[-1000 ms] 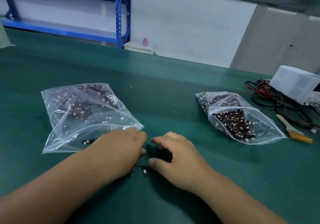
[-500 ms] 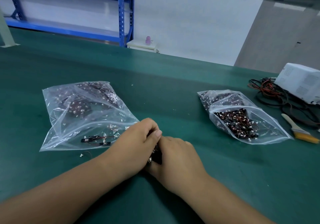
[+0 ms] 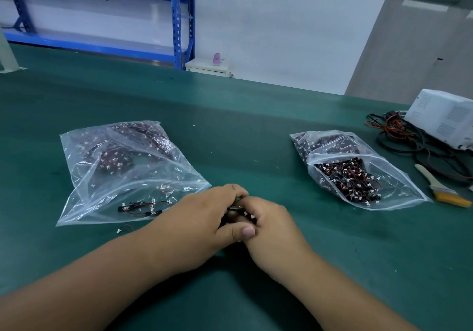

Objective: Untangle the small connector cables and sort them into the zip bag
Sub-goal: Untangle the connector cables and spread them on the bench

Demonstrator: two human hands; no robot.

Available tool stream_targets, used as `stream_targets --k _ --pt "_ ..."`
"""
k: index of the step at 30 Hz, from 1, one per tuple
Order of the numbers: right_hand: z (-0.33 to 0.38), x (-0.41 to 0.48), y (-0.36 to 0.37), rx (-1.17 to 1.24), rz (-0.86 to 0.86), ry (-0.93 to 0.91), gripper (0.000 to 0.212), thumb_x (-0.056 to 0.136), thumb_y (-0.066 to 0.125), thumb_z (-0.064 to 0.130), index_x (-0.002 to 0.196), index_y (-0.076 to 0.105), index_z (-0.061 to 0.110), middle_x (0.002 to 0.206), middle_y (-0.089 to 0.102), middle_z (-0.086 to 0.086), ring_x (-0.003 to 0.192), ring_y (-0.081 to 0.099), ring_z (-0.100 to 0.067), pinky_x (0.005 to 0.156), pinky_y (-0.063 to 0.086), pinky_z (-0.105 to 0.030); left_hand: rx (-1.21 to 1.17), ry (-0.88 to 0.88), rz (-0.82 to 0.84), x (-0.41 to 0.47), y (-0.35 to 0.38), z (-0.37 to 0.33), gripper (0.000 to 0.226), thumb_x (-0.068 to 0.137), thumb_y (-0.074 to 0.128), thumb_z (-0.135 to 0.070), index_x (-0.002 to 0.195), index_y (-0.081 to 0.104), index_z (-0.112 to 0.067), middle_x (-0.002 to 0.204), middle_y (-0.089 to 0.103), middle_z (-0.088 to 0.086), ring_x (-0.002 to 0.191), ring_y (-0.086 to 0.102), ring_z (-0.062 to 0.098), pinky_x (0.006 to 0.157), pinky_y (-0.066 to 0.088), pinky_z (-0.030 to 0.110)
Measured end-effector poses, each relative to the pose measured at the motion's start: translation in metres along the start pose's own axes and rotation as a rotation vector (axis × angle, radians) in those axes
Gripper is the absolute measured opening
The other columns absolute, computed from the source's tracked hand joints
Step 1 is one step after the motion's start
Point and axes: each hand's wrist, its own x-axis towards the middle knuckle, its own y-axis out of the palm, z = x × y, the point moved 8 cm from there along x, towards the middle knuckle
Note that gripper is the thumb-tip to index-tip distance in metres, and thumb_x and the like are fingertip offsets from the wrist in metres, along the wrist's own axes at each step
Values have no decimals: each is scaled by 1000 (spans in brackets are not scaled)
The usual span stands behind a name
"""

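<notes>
Green table (image 3: 256,126), left hand (image 3: 202,218) and right hand (image 3: 271,226) touching, fingers (image 3: 238,231) curled round connector cables (image 3: 236,208)

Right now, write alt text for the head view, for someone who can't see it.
The left hand and right hand meet over the green table, both gripping a clump of connector cables. A left zip bag and a right zip bag, both holding cables, flank them; a brush lies far right.

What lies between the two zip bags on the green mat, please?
In the head view, the left hand and right hand meet there, gripping small cables; behind them, only mat.
</notes>
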Motion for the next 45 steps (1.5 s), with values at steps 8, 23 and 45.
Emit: stream_targets --k 8,23,45 --pt "-8 1 -18 390 -96 104 21 97 58 18 77 65 16 65 69 0 53 49 -2 55 39 -17 166 -67 -3 3 0 12 27 93 55 -48 118 54 -42 79 55 -20 76 48 -8 65 35 8" --pt "-32 -1 -34 838 -244 293 16 97 61 14 83 67 18 66 64 -4 45 54 -17 36 34 -23 317 -7 14 -3 -3 7 33 91 47 -54 120 49 -39 112 48 -23 111 42 2 102 34 26" --pt "-38 7 -63 339 -387 139 19 83 71 6 77 67 24 64 62 11 54 53 -7 54 44 -15 377 -125 62 -3 -8 22 16 80 43 -24 91 50 -33 88 51 -18 85 53 9 79 43 27"
